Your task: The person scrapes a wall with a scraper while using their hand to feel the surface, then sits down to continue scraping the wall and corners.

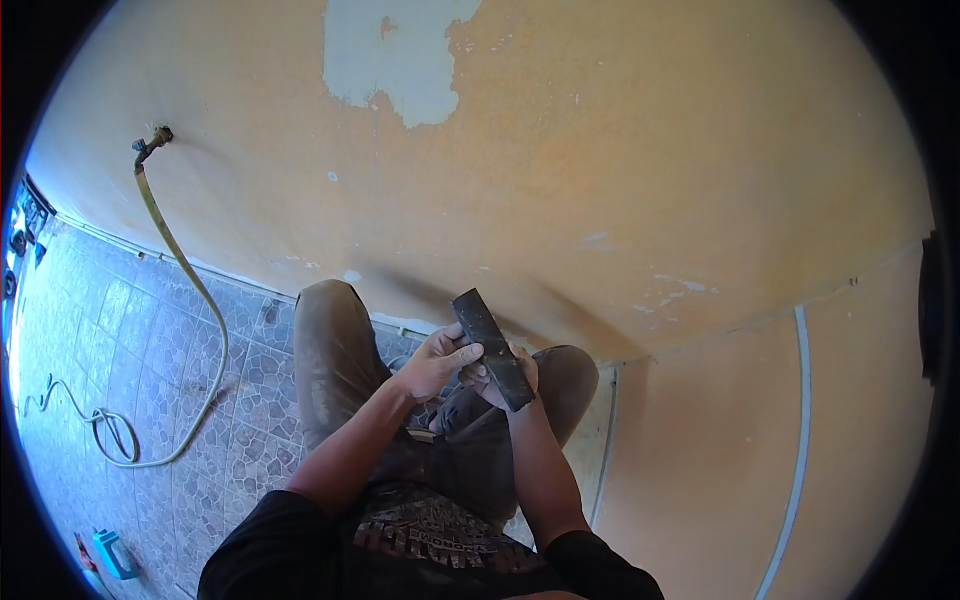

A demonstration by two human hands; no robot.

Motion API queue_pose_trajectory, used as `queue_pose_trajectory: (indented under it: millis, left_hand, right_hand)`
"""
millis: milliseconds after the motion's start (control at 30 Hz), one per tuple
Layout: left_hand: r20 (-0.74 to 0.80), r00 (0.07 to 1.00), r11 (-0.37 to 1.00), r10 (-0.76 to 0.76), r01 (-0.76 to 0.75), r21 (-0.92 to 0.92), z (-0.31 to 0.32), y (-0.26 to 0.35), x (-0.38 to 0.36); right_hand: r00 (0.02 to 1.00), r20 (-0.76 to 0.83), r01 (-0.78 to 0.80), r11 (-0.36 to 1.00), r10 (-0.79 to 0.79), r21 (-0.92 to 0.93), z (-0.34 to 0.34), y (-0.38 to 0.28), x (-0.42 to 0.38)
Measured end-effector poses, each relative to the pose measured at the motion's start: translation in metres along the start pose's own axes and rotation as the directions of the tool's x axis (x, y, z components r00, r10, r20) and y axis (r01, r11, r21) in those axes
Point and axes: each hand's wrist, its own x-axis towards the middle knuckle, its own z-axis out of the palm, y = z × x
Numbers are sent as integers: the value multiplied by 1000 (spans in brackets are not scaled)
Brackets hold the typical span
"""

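Observation:
A long, dark strip that looks like sandpaper (pixel 492 347) is held between my two hands, tilted, above my lap. My left hand (pixel 437 364) grips its left edge, with the thumb lying on its face. On the other side my right hand (pixel 525 368) holds it from behind and along the right edge; the strip covers part of those fingers. Just beyond the hands stands the orange wall (pixel 600 200), with a large pale patch (pixel 395 60) of peeled paint high up and smaller chips lower down.
A tap (pixel 152 146) on the wall at the left feeds a yellowish hose (pixel 183 262) that coils on the stone-patterned tile floor (pixel 160 350). A blue plastic container (pixel 115 555) stands at the lower left. On the right a pale vertical strip (pixel 802 420) runs down the adjoining wall.

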Motion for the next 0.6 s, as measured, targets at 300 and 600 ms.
queue_pose_trajectory:
  millis: [300, 600]
  left_hand:
    - [-200, 915, 936, 351, -334, 113, 11, 1, 6]
    - [33, 482, 171, 876, -375, 911, 17, 120, 30]
  right_hand:
    - [880, -176, 125, 572, -441, -811, -22, -19, 2]
    - [163, 823, -286, -824, -545, -489, 43, -101, 73]
